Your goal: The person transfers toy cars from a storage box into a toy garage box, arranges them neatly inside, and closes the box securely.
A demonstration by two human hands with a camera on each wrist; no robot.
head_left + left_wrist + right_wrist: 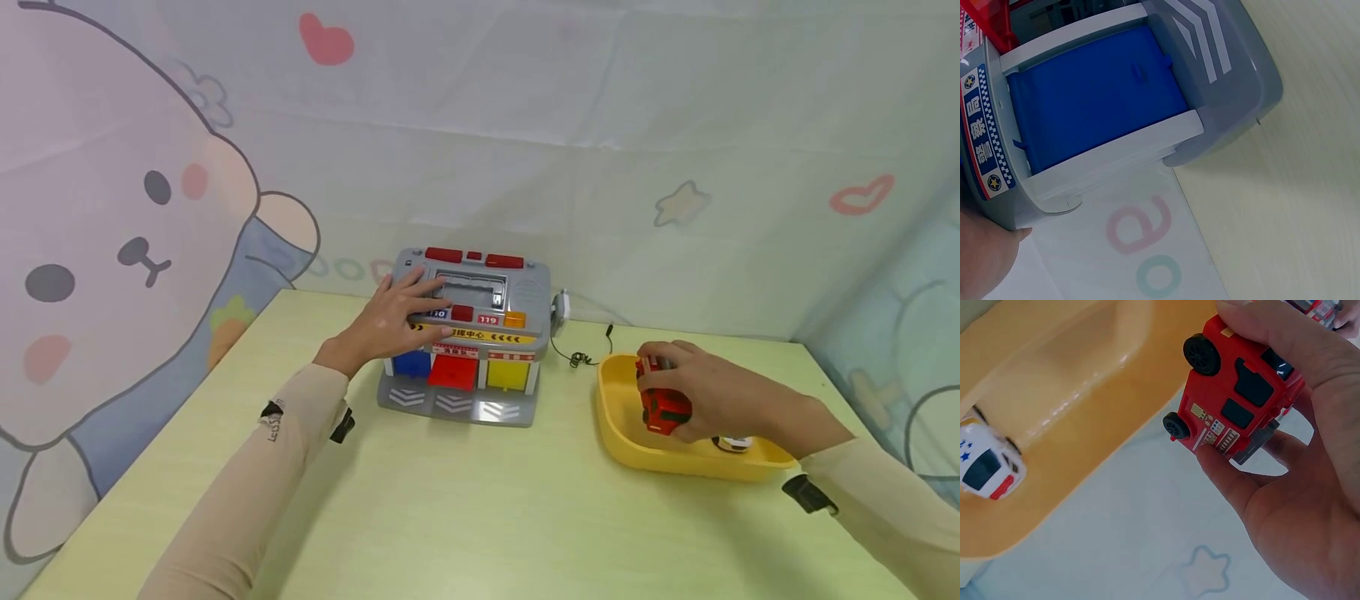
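A grey toy garage (525, 292) stands near the back of the table, with a blue door (412, 363), a red door (453, 372) swung outward and a yellow door (507, 374). My left hand (386, 321) rests on the garage's top left with its fingers spread and fairly straight. Over the yellow basin (609, 421), my right hand (712, 392) grips a red toy fire truck (1235, 394) between thumb and fingers. A white toy police car (988, 459) lies inside the basin. The blue door fills much of the left wrist view.
A thin black cable (577, 359) lies on the table between garage and basin. From the garage's right side juts a small white and grey part (561, 307). A printed cloth backdrop (480, 125) hangs right behind the table.
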